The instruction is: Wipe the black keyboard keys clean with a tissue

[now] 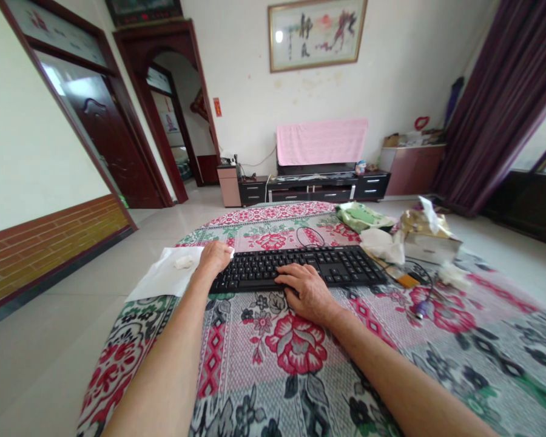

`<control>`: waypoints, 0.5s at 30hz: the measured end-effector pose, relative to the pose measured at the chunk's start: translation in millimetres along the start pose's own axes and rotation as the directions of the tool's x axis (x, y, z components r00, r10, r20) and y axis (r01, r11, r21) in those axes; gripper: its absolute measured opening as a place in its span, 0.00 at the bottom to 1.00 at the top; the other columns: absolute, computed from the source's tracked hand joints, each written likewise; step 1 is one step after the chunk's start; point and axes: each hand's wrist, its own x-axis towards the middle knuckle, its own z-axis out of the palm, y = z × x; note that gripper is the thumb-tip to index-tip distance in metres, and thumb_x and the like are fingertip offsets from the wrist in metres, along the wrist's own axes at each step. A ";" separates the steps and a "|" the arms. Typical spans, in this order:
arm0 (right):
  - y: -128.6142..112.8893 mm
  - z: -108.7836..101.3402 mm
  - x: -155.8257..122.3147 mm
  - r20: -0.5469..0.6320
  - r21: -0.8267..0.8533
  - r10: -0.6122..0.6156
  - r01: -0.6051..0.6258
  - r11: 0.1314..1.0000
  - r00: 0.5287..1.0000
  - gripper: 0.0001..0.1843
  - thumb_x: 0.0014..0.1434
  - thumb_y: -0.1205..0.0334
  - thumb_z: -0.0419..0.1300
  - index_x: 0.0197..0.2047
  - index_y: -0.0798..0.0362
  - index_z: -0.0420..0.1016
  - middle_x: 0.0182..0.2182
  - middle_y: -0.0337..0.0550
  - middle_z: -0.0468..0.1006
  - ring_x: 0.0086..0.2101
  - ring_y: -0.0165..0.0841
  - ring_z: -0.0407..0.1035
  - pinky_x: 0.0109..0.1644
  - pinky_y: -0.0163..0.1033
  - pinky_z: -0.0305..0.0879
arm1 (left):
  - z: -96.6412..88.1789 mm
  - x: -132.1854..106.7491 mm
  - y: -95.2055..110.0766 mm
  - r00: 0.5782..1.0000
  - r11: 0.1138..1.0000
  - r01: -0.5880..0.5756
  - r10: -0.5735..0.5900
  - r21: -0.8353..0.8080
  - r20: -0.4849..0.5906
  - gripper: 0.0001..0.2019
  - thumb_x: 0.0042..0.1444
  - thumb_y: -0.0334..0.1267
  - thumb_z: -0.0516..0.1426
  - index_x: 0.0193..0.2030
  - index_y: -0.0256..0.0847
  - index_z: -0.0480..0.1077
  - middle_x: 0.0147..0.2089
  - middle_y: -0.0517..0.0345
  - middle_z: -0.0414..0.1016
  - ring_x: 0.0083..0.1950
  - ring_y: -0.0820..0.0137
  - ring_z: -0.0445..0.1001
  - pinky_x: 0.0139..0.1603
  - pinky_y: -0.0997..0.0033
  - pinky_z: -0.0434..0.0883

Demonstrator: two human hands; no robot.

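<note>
A black keyboard (259, 270) lies across the flowered tablecloth (255, 352). At its left end is my left hand (215, 257), fingers curled together, with a small white bit that looks like a tissue (232, 252) poking out by the fingertips. My right hand (306, 287) rests flat on the keyboard's lower middle keys and front edge, fingers stretched out, holding nothing. Left of the keyboard a white sheet (157, 276) is spread out, bearing a crumpled white wad (183, 262). The keys under both hands are hidden.
Right of the keyboard stand a gold tissue pack (421, 223) on a box (430, 249), a green packet (361, 215), crumpled white tissue (384, 244) and a cable with a purple plug (421, 311). Beyond the table is a low black cabinet (309, 193) with a pink cloth (321, 142) above it.
</note>
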 end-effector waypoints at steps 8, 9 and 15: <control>0.9 0.3 -0.1 -0.003 -0.008 -0.007 0.007 1.000 1.000 0.18 0.55 0.71 0.54 0.47 0.49 0.75 0.52 0.43 0.74 0.50 0.38 0.66 0.54 0.48 0.58 | 1.9 -0.5 6.9 0.999 0.999 0.036 -0.037 -0.040 -0.029 0.13 0.54 0.34 0.55 0.41 0.45 0.80 0.47 0.53 0.79 0.50 0.62 0.75 0.52 0.68 0.68; 1.0 0.3 -0.1 -0.003 -0.010 -0.007 0.007 1.000 1.000 0.17 0.56 0.71 0.54 0.47 0.48 0.75 0.52 0.43 0.74 0.51 0.38 0.66 0.54 0.48 0.58 | 2.9 -1.2 8.1 0.999 0.999 0.016 -0.018 -0.041 -0.036 0.13 0.54 0.33 0.54 0.40 0.46 0.80 0.47 0.54 0.79 0.51 0.63 0.75 0.52 0.68 0.68; 0.7 -0.3 -0.2 0.000 -0.008 -0.013 0.013 1.000 1.000 0.17 0.56 0.71 0.55 0.47 0.49 0.75 0.52 0.45 0.74 0.51 0.38 0.65 0.53 0.48 0.58 | -2.8 -0.9 6.1 1.000 0.998 -0.021 0.021 -0.058 0.002 0.11 0.51 0.35 0.57 0.37 0.48 0.80 0.43 0.57 0.81 0.48 0.62 0.76 0.51 0.68 0.68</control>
